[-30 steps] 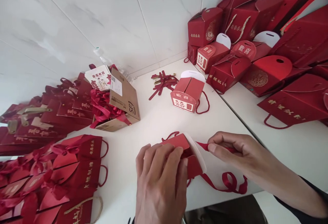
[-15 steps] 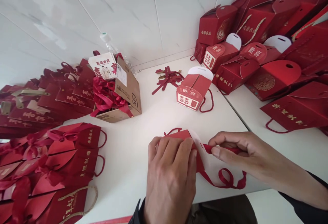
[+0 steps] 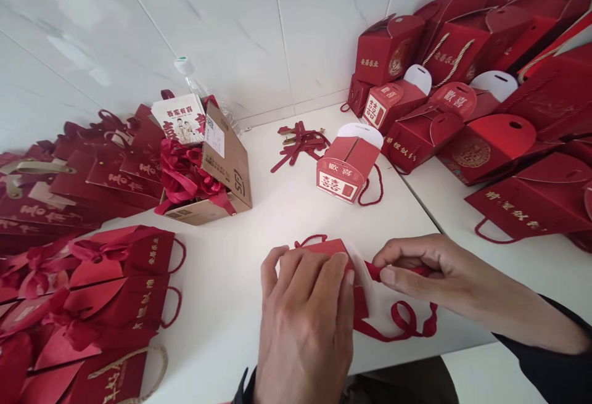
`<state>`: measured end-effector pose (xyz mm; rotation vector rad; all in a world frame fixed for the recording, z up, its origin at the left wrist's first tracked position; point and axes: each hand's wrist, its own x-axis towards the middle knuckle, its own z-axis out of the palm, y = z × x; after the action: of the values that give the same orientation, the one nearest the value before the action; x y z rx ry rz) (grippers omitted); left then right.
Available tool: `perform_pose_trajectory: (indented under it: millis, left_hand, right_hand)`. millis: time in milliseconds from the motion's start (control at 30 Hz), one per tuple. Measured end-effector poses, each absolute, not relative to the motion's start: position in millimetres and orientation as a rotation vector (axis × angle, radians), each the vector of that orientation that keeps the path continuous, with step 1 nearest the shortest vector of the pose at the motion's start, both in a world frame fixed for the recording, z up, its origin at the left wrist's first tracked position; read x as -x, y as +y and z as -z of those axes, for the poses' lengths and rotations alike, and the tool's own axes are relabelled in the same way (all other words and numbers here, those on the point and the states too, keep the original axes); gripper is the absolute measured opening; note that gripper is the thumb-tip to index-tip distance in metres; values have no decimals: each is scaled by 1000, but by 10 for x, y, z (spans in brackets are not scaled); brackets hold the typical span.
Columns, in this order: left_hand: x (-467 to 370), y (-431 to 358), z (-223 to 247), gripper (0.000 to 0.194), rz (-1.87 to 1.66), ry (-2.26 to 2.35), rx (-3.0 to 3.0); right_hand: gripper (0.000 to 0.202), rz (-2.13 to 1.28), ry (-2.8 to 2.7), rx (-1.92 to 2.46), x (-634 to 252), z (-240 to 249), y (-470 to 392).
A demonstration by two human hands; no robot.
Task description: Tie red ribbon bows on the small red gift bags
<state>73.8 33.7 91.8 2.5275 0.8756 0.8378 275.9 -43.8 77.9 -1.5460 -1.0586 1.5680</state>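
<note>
Head view: one red folded-cardboard box (image 3: 326, 247) with a curved white-faced flap (image 3: 361, 265) sits at the lower centre of the frame, on a white tabletop (image 3: 250, 280). The left hand (image 3: 305, 311) has its fingers bent closely over the box, holding it and hiding most of its near side. The right hand (image 3: 432, 268), just right of the flap, pinches one narrow dark-red ribbon (image 3: 372, 272) between thumb and fingers, with hardly any gap; a loose curl of the ribbon lies below.

Near the middle of the frame stands one red-and-white printed gift box (image 3: 346, 163) with one red cord loop (image 3: 380, 191) at its right. To its left lies one heap of flat red straps (image 3: 298, 145), overlapping too much to count. Left of centre, one open brown cardboard carton (image 3: 234, 157) bears crumpled red ribbons (image 3: 180, 169) and white printed cards (image 3: 178, 117), which partly hide one clear plastic bottle (image 3: 184, 66).

Red cardboard boxes (image 3: 391, 52) crowd the upper right, too overlapped to count; two show raised white flaps (image 3: 419, 77). At lower left, bow-tied red boxes (image 3: 106, 293) show three cord handles (image 3: 179, 305): two red, one tan.
</note>
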Motion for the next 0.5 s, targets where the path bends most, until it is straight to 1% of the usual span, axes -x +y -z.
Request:
perform_pose_trajectory:
  millis: [233,500]
  left_hand:
    - [-741,339,-935,13,-858,832,-2562]
    - [-782,357,-898,17,-862,840,-2553]
  right_hand:
    - [35,-1645,-1047,1510,-2795,-761,-430]
    - [29,-1708,-985,1522,-2808,-739,-389]
